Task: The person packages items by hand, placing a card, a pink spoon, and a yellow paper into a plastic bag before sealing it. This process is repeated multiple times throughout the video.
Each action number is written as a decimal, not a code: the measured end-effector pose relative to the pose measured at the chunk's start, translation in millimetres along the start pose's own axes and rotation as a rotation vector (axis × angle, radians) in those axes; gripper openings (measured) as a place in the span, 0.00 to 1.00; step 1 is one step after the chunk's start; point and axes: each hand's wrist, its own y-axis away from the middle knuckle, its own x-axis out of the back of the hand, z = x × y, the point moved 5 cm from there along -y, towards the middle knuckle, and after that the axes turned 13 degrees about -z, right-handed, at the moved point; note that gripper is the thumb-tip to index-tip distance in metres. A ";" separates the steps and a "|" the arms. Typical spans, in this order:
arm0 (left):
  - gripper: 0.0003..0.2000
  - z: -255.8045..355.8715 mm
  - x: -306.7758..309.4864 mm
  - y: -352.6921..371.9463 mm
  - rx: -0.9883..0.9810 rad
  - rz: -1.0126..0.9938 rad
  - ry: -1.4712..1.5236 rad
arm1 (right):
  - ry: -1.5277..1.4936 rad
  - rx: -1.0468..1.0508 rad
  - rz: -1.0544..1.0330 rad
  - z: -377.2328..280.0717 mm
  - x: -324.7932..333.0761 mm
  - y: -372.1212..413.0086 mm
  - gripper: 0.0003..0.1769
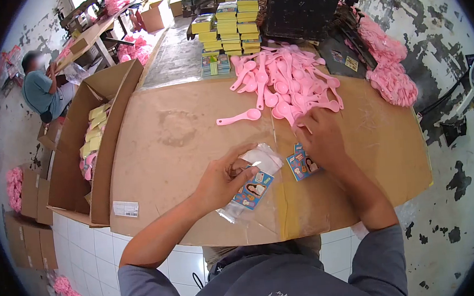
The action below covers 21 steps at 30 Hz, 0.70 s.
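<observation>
My left hand (227, 176) is closed, its thumb pressed on a blue printed card (255, 191) with a picture of a person on it. Clear plastic bags (265, 156) lie under and around that hand and the card. At the near edge of the spoon pile, my right hand (322, 142) pinches the handle end of a pink plastic spoon (284, 110). Below the right hand, more blue printed cards (300, 166) lie on the cardboard, partly hidden by it. The heap of pink spoons (298, 77) spreads just beyond, and one spoon (239, 117) lies apart on its left.
Stacks of yellow-edged cards (238, 29) stand at the back. An open cardboard box (101, 204) with yellow and pink packets is at the left edge. Pink bundles (392, 82) hang at the right. Another person (41, 87) sits at the far left.
</observation>
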 end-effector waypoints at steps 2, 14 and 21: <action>0.27 3.5 1.7 -0.2 -0.005 0.003 0.031 | 0.094 -0.002 -0.054 4.8 -3.5 -9.7 0.07; 0.26 6.7 13.4 1.7 -0.013 0.076 0.235 | -0.635 0.144 -0.337 -28.7 16.6 -1.5 0.12; 0.18 -2.0 9.5 0.2 0.007 0.067 0.207 | -0.693 0.262 -0.363 -38.7 13.9 3.6 0.10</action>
